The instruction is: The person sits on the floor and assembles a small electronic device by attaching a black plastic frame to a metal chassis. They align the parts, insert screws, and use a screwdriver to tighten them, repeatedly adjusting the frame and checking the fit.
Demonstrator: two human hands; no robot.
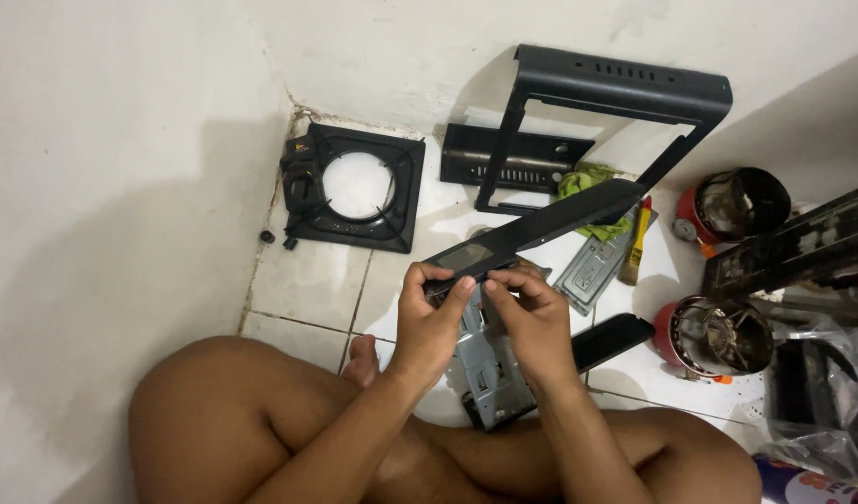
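Gripping the near end of a long black panel (532, 227), the left hand (427, 322) and right hand (532, 317) both close their fingers on it above the tiled floor (303, 275). The panel slants up and away toward the right. Beneath the hands lies a grey metal bracket (485, 373). At the floor's far left corner, against the wall, sits a black square burner frame (354, 187). A black open frame (616, 103) leans on the far wall. Near the right edge stand two red cylindrical burners (718, 336), and a yellow-handled brush (634, 245) lies by a green cloth (588, 182).
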